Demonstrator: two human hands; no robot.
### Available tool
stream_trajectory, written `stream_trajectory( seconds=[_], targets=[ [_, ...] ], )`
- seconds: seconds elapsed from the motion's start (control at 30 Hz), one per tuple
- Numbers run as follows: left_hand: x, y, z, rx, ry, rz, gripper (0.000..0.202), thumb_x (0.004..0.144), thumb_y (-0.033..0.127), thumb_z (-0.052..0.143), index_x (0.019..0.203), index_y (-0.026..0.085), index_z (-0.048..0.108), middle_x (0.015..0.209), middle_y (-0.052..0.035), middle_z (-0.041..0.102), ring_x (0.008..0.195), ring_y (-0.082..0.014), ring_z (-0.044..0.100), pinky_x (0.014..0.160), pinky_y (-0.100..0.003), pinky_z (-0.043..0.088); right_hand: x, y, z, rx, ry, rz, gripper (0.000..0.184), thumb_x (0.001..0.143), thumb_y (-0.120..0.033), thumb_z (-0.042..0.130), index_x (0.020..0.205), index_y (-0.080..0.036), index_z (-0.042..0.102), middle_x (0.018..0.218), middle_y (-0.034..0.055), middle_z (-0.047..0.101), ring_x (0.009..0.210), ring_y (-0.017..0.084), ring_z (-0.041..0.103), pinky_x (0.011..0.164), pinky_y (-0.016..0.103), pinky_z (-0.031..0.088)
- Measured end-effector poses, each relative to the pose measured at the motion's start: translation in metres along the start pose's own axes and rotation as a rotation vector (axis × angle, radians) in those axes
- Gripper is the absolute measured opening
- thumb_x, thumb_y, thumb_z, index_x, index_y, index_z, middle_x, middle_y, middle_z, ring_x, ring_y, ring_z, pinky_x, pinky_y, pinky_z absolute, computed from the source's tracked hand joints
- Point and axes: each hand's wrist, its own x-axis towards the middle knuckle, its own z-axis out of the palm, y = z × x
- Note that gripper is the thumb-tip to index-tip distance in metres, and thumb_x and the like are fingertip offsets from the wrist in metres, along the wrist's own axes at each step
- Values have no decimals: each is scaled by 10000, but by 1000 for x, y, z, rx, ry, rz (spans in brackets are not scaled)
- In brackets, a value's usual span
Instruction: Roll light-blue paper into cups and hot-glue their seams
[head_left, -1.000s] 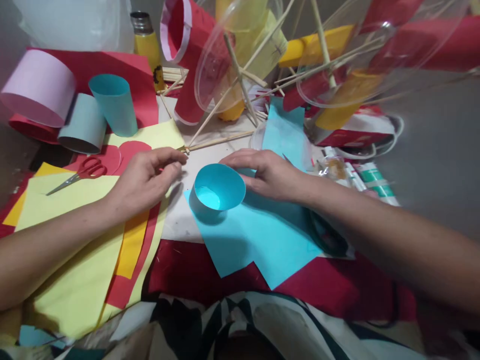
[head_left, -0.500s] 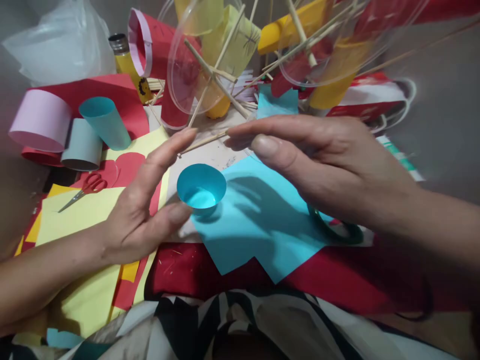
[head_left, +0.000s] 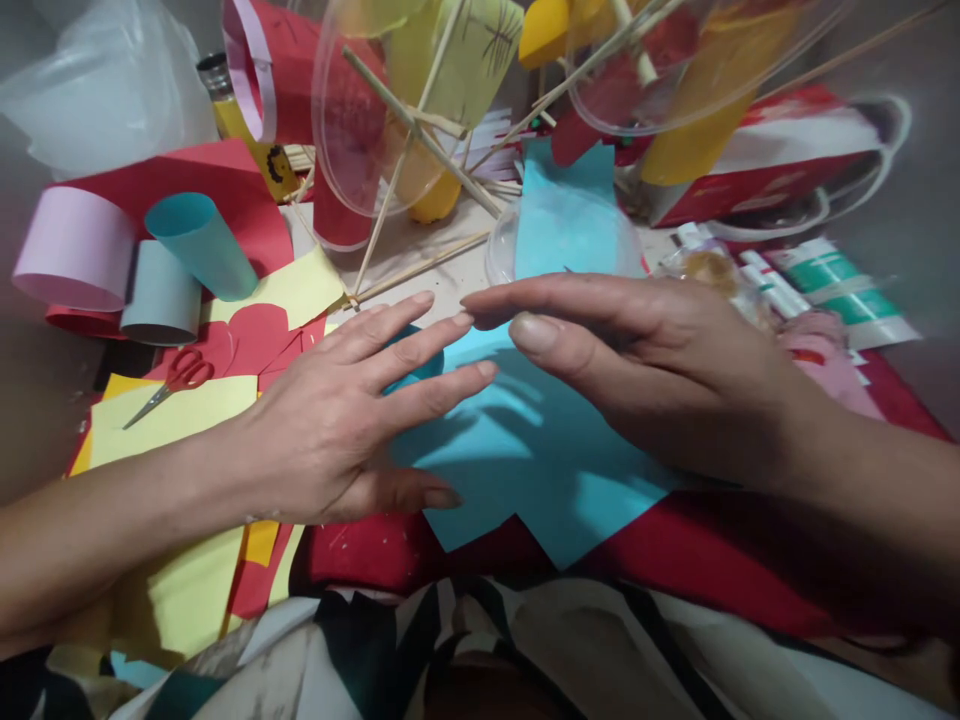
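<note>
My left hand [head_left: 360,410] is held out palm down with its fingers spread, above a small blue paper ring [head_left: 420,370] that it mostly hides. My right hand [head_left: 630,360] hovers over the blue paper sheet [head_left: 547,490], fingers stretched out together and thumb apart, holding nothing. The fingertips of both hands are close together; I cannot tell whether they touch. Shadows of the fingers fall on the blue sheet, which has a notched front edge.
Paper tubes, one pink [head_left: 73,245] and one blue [head_left: 202,245], stand at the left near red-handled scissors [head_left: 187,370] on coloured sheets. Behind are thin sticks [head_left: 420,130] and clear plastic lids [head_left: 341,130]. A green and white tube [head_left: 847,285] lies at the right.
My left hand has moved right, turned palm down and spread its fingers over the blue paper ring, covering most of it. My right hand has shifted slightly down. The view has shifted a little.
</note>
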Motion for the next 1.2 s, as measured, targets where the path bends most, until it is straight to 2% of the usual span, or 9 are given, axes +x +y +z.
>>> stream_trajectory(
  seconds=[0.17, 0.3, 0.4, 0.5, 0.63, 0.8, 0.93, 1.07, 1.2],
  targets=[
    [3, 5, -13, 4, -15, -40, 725, 975, 638, 511, 1576, 247, 405, 1675, -147, 375, 1567, -431, 271, 1247, -643, 256, 0, 0, 0, -7, 13, -50, 279, 1006, -377, 557, 1143, -277, 779, 1167, -19, 796, 1126, 221, 745, 996, 368, 601],
    [7, 0, -32, -60, 71, -45, 782, 997, 667, 449, 1625, 220, 310, 1696, -162, 324, 1568, -414, 275, 1261, -623, 217, -7, -4, -7, -68, 61, -31, 302, 1009, -401, 560, 1188, -272, 765, 1182, -4, 793, 1124, 233, 744, 1016, 389, 597],
    [8, -11, -35, -135, 137, -27, 728, 1023, 626, 428, 1644, 291, 252, 1690, -102, 359, 1570, -372, 293, 1275, -583, 218, -14, -5, -12, -110, 103, 17, 307, 1008, -399, 572, 1239, -298, 747, 1204, -7, 786, 1150, 245, 734, 1070, 403, 567],
    [9, -20, -26, -151, 129, -51, 690, 981, 646, 500, 1592, 345, 385, 1650, -72, 434, 1541, -395, 351, 1270, -594, 245, -18, -5, -14, -111, 96, 30, 287, 1011, -413, 575, 1223, -338, 752, 1196, -23, 787, 1162, 259, 731, 1076, 428, 567],
    [12, -22, -12, -194, 46, -103, 661, 902, 681, 601, 1456, 320, 585, 1564, -95, 542, 1502, -413, 405, 1257, -597, 263, -23, -4, -15, -109, 76, 42, 285, 1017, -429, 565, 1220, -360, 754, 1199, -34, 787, 1153, 274, 735, 1050, 457, 581],
    [17, -18, -7, -241, 15, -175, 683, 841, 751, 622, 1358, 309, 668, 1498, -87, 608, 1483, -409, 424, 1258, -570, 258, -26, -2, -13, -103, 76, 71, 285, 1023, -427, 557, 1233, -383, 744, 1211, -49, 782, 1145, 267, 737, 1035, 456, 582],
    [17, -18, -4, -217, 7, -125, 682, 881, 722, 594, 1403, 285, 639, 1546, -108, 563, 1501, -409, 405, 1255, -581, 256, -25, 0, -9, -87, 52, 76, 296, 1003, -439, 583, 1215, -323, 755, 1184, -4, 792, 1116, 268, 743, 1007, 441, 593],
    [14, -16, -7, -222, 24, -104, 712, 878, 729, 596, 1448, 302, 595, 1589, -102, 518, 1526, -418, 371, 1278, -601, 193, -24, -3, -8, -84, 48, 53, 329, 1004, -448, 572, 1214, -272, 753, 1165, 24, 794, 1079, 259, 751, 980, 430, 600],
    [6, -16, -20, -334, 79, -104, 744, 970, 691, 492, 1588, 291, 386, 1713, -22, 324, 1572, -390, 276, 1302, -540, 202, -24, -8, -12, -114, 55, 37, 299, 1002, -408, 587, 1217, -283, 754, 1141, 28, 799, 1075, 255, 750, 999, 436, 592]
  ],
)
